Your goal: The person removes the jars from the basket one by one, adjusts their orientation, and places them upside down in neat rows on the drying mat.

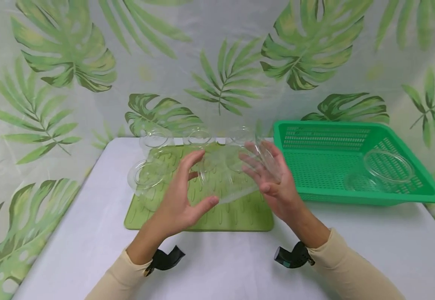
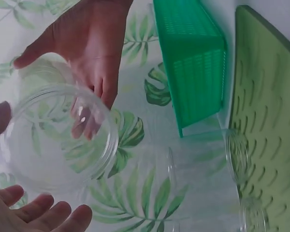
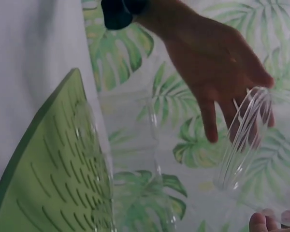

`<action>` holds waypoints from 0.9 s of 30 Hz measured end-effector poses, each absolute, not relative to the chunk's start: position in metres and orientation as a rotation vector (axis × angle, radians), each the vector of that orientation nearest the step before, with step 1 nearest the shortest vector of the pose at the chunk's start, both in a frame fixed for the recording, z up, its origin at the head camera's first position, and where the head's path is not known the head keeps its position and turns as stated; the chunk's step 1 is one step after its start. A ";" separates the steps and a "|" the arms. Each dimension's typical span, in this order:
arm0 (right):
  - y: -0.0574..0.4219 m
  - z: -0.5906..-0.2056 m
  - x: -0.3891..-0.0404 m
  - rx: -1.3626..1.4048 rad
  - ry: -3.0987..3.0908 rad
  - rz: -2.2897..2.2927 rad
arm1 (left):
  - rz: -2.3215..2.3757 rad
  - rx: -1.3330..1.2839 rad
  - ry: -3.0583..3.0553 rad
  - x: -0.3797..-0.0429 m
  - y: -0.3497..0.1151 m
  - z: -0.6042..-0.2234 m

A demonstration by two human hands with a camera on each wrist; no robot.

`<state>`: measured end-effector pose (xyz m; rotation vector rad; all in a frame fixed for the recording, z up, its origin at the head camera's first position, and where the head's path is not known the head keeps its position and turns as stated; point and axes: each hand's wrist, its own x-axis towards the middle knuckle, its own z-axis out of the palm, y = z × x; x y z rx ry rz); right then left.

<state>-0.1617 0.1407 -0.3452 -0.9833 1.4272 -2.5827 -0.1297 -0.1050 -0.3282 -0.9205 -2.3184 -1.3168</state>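
Note:
A clear see-through jar is up in the air between the two hands, tilted, over the green mat. My right hand holds it at its right end, with fingers spread behind the clear wall and thumb in front. On the other side my left hand has thumb and fingers wide apart around the left end. Ringed ridges show at the jar's round rim, which faces the left wrist camera. Whether the left fingertips touch the rim I cannot tell.
Several clear jars, one of them a jar at the left, stand on the green ridged mat. A green perforated basket stands at the right; another clear jar lies inside. A leaf-patterned cloth hangs behind the white table.

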 end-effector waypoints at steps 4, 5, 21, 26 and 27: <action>0.146 -0.347 -0.162 -1.060 1.444 -2.567 | -1.090 -0.992 -2.291 -0.115 -0.126 -0.327; 0.148 -0.347 -0.163 -1.075 1.441 -2.572 | -1.056 -1.013 -2.264 -0.112 -0.132 -0.327; 0.174 -0.344 -0.165 -1.176 1.481 -2.548 | -1.162 -0.836 -1.811 -0.089 -0.235 -0.350; 0.177 -0.339 -0.163 -1.177 1.409 -2.557 | -1.272 -0.593 -2.071 -0.094 -0.263 -0.374; 0.177 -0.339 -0.164 -1.168 1.414 -2.557 | -1.323 -0.516 -2.129 -0.093 -0.267 -0.377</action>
